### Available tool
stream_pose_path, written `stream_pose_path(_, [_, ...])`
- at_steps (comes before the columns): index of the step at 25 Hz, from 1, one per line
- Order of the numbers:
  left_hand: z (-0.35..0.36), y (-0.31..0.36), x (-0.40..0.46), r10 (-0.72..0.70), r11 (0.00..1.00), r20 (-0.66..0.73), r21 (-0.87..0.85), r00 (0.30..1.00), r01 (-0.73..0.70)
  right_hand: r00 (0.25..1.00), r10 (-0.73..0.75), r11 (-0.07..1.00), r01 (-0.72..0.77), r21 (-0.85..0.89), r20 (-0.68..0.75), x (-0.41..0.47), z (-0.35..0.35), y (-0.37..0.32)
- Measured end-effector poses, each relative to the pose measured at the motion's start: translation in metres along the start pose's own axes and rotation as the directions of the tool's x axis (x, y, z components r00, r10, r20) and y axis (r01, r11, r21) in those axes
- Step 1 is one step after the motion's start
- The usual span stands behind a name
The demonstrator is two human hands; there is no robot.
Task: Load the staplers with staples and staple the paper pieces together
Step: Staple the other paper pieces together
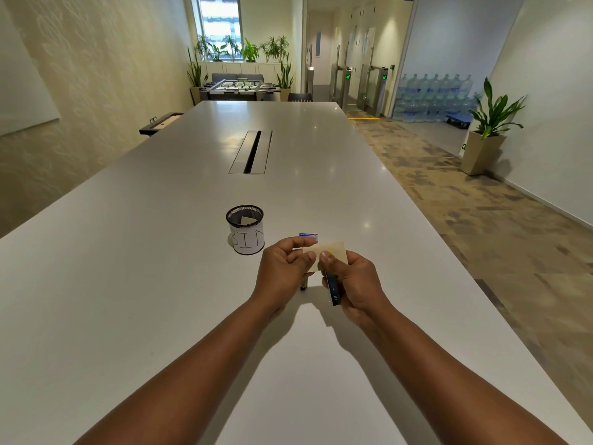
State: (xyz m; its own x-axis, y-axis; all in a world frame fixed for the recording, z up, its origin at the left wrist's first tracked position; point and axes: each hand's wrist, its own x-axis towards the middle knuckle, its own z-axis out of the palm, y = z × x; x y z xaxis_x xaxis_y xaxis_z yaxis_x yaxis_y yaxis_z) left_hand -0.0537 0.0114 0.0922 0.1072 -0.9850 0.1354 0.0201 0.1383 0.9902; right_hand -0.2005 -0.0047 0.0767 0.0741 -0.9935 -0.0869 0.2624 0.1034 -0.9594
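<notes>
Both hands are raised together over the white table (160,284). My left hand (282,268) pinches the left edge of small cream paper pieces (333,252). My right hand (356,284) grips a dark blue stapler (333,289), its thumb pressing near the paper's lower edge. A small blue staple box (308,236) lies on the table just behind the hands. Something small and dark (303,286) sits on the table under my left hand; I cannot tell what it is.
A black mesh cup (245,231) wrapped in white paper lettered "BIN" stands left of the hands, with a paper scrap inside. A cable slot (252,152) is set in the table's middle. The table's right edge drops to carpeted floor.
</notes>
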Motion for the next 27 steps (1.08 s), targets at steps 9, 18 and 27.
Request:
stream_pose_path(9, [-0.001, -0.002, 0.010, -0.038, 0.999, -0.010, -0.011, 0.999, 0.038, 0.977, 0.100, 0.982, -0.126, 0.137, 0.188, 0.004, -0.009, -0.002])
stream_pose_path(18, [-0.008, -0.004, 0.032, -0.060, 0.998, -0.081, -0.019, 0.995, 0.059, 0.981, 0.135, 0.985, -0.148, 0.085, 0.139, 0.027, -0.035, 0.003])
stream_pose_path(27, [-0.010, -0.014, 0.058, -0.085, 0.996, -0.078, -0.048, 0.993, 0.081, 0.959, -0.157, 0.793, -0.018, -0.609, -0.234, 0.070, -0.050, 0.021])
